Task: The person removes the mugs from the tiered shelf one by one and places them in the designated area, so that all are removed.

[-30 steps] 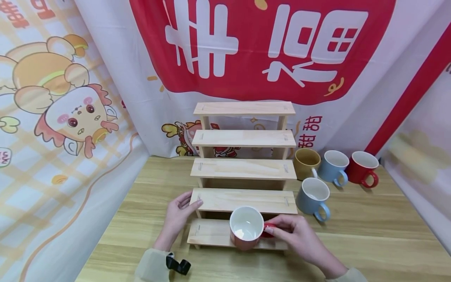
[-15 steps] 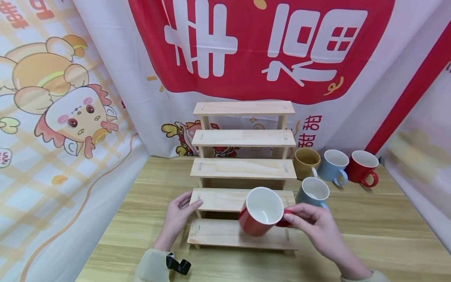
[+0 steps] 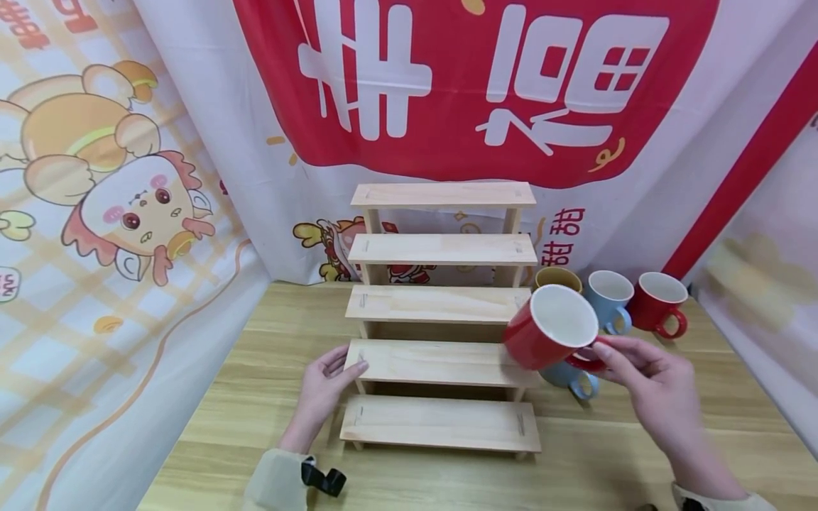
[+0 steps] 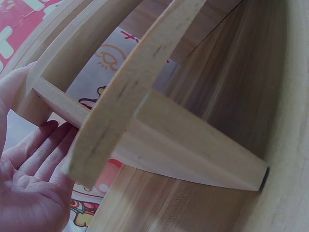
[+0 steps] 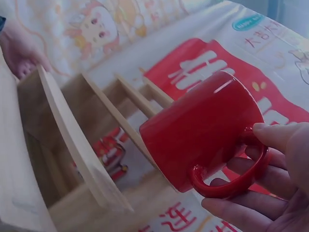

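Observation:
A red mug (image 3: 533, 341) with a white inside is up in the air, tilted, beside the right end of the wooden stepped shelf (image 3: 428, 362). My right hand (image 3: 664, 390) holds it by the handle; in the right wrist view the thumb and fingers wrap that red handle (image 5: 236, 186). At the shelf's left end, my left hand (image 3: 324, 387) grips the second step from the bottom, thumb on top and fingers at the side. The left wrist view has the fingers (image 4: 48, 154) partly behind the board. A light blue mug (image 3: 565, 376) is partly hidden behind the held mug.
Standing on the wood-grain table (image 3: 613, 454) at the back right are a mustard mug (image 3: 557, 275), another light blue mug (image 3: 603, 294) and another red mug (image 3: 653, 301). Printed cloth (image 3: 447, 85) hangs behind the shelf and along both sides.
My right hand has lifted the red mug off the bottom step and carried it right and back, over the nearer light blue mug. My left hand has stayed at the shelf.

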Available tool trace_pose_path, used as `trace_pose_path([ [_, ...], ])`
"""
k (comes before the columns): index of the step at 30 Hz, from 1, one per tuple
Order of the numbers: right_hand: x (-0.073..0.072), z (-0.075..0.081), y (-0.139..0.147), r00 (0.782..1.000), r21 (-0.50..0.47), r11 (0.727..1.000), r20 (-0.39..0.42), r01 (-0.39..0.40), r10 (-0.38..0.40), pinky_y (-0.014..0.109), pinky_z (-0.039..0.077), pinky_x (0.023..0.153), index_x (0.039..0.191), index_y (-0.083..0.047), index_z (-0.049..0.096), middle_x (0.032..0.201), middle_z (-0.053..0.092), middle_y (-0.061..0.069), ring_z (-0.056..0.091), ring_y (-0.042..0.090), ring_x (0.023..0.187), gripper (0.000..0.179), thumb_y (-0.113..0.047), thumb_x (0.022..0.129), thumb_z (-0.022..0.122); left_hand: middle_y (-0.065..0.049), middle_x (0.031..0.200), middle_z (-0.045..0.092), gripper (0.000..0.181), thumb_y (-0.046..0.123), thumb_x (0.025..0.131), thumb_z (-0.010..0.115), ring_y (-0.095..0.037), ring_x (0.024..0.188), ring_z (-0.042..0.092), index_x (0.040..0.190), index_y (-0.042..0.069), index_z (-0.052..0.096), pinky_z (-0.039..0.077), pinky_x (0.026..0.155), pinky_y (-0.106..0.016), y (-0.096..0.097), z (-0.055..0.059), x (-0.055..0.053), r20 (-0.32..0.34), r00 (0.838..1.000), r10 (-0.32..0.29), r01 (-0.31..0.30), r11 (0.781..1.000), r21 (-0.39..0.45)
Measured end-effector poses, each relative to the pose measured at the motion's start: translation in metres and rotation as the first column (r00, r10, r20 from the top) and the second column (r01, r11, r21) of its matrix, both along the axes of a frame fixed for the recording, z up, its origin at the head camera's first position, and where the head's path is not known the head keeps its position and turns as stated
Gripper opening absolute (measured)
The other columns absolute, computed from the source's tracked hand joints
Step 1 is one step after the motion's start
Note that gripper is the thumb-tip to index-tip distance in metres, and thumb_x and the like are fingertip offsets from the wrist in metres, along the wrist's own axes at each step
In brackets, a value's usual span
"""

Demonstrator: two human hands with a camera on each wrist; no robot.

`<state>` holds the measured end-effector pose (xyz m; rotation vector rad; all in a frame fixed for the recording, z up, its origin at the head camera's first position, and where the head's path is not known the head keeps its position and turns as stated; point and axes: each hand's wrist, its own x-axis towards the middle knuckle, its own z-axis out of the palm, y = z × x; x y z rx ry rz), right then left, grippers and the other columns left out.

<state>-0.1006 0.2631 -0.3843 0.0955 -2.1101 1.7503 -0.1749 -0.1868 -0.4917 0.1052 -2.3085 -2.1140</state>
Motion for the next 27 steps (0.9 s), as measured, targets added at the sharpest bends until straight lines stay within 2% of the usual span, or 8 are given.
trace_pose_path([
  [2,-0.002,-0.001,0.009,0.999,-0.124,0.992,-0.039,-0.016,0.011,0.029,0.06,0.07,0.114,0.015,0.068,0.095,0.077,0.003,0.075,0.018,0.078,0.022,0.01,0.093,0.068,-0.022,0.145,0.053,0.069,0.022,0.087,0.084,-0.034,0.132,0.051,0.143,-0.001,0.052,0.048,0.102,-0.027,0.0,0.001,0.0,0.004,1.0,0.0,0.0,1.0,0.004],
  [5,-0.003,-0.002,0.023,0.997,-0.241,0.971,-0.076,-0.015,-0.003,0.03,0.06,0.069,0.113,0.015,0.068,0.094,0.077,0.007,0.075,0.02,0.079,0.021,0.012,0.092,0.067,-0.022,0.144,0.053,0.069,0.022,0.088,0.083,-0.034,0.132,0.051,0.144,-0.001,0.052,0.048,0.102,-0.026,0.0,0.001,0.001,0.006,1.0,0.0,0.0,1.0,0.003],
  [10,-0.005,-0.003,0.046,0.995,-0.334,0.941,-0.059,0.056,-0.08,0.03,0.059,0.068,0.111,0.011,0.072,0.093,0.077,0.008,0.075,0.018,0.08,0.019,0.007,0.092,0.07,-0.021,0.143,0.055,0.068,0.024,0.087,0.084,-0.034,0.131,0.052,0.142,-0.001,0.054,0.049,0.101,-0.027,0.0,0.0,0.0,0.007,1.0,0.003,-0.003,1.0,-0.002],
  [14,-0.008,-0.003,0.062,0.99,-0.364,0.924,-0.026,0.121,-0.14,0.028,0.059,0.066,0.108,0.006,0.074,0.093,0.077,0.005,0.075,0.015,0.079,0.016,0.003,0.092,0.072,-0.02,0.141,0.056,0.068,0.024,0.085,0.085,-0.033,0.13,0.053,0.141,0.0,0.055,0.05,0.101,-0.028,-0.001,-0.002,-0.001,0.003,1.0,0.008,-0.008,1.0,-0.005],
  [21,-0.018,-0.005,0.086,0.968,-0.372,0.894,0.062,0.249,-0.244,0.023,0.059,0.062,0.107,0.0,0.076,0.09,0.077,0.0,0.074,0.008,0.078,0.016,-0.003,0.091,0.075,-0.02,0.141,0.056,0.07,0.026,0.085,0.086,-0.033,0.13,0.053,0.141,0.0,0.055,0.049,0.102,-0.028,-0.001,-0.002,-0.002,0.005,1.0,0.005,-0.005,1.0,-0.008],
  [27,-0.022,-0.012,0.103,0.944,-0.328,0.886,0.153,0.327,-0.291,0.02,0.058,0.06,0.109,-0.005,0.077,0.088,0.076,-0.01,0.073,0.003,0.079,0.018,-0.01,0.091,0.077,-0.019,0.141,0.057,0.07,0.027,0.083,0.087,-0.031,0.129,0.054,0.14,0.001,0.056,0.05,0.101,-0.028,-0.002,-0.002,-0.002,0.006,1.0,0.009,-0.009,1.0,-0.007],
])
